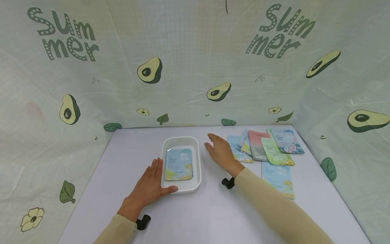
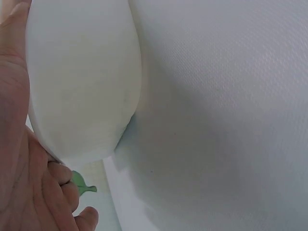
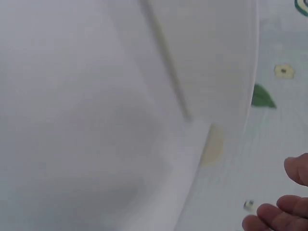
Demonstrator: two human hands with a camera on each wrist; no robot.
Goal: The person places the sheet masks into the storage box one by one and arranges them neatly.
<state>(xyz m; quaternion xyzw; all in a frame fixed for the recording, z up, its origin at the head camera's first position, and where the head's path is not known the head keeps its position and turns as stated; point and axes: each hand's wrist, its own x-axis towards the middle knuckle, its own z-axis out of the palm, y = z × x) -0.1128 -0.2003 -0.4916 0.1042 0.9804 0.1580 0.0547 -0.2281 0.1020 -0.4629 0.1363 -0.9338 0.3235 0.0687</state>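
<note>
Your left hand (image 1: 149, 184) lays fingers together against the left of the white tray (image 1: 185, 186), a blue packet (image 1: 178, 164) inside; your right hand (image 1: 221, 151), thumb and fingers apart, is cropped in its wrist view.

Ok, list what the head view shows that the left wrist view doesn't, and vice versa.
Only head: the light-blue sachet in the white tray, the other sachets, the right grip, the "summer" lettering.
Only left wrist: the palm side of the left grip, the tray's outer wall close up.
Both: tray, left grip, tabletop, a green leaf print.
</note>
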